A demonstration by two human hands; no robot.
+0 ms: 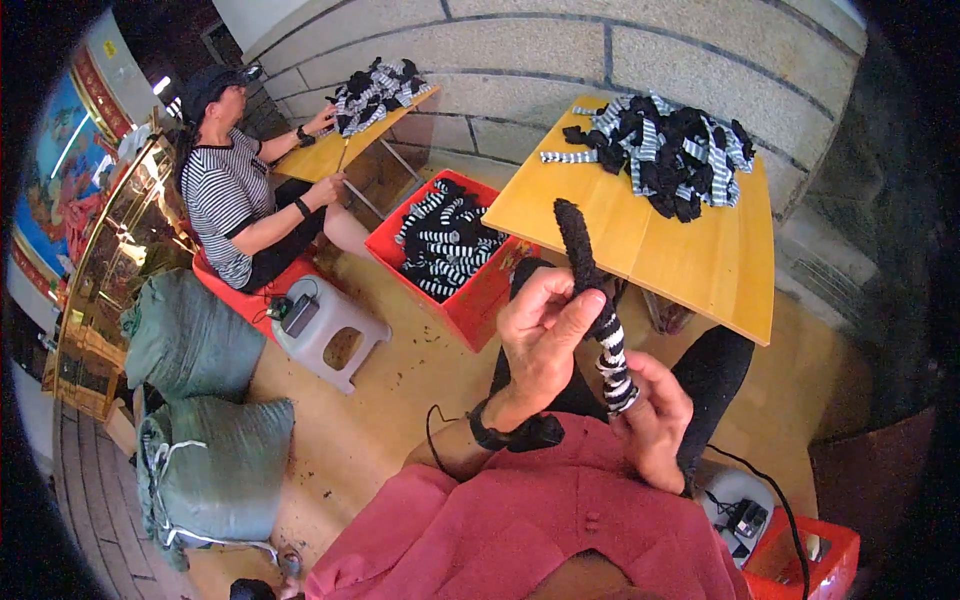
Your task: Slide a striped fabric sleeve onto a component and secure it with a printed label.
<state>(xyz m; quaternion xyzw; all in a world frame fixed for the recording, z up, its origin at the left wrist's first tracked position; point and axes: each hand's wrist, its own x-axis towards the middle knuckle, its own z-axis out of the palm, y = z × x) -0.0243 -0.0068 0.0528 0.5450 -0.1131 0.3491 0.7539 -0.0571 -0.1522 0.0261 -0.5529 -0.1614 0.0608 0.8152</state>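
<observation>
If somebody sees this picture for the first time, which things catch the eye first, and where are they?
At centre, the left hand and right hand hold up a black-and-white striped sock. Behind it, a heap of similar socks lies on a yellow table, and a red crate stands to its left.

Black-toed, black-and-white striped sock (597, 300), stretched upright, lower end bunched, before yellow table.

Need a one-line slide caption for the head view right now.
Left hand and right hand hold a black-and-white striped sock beside a yellow table.
</observation>
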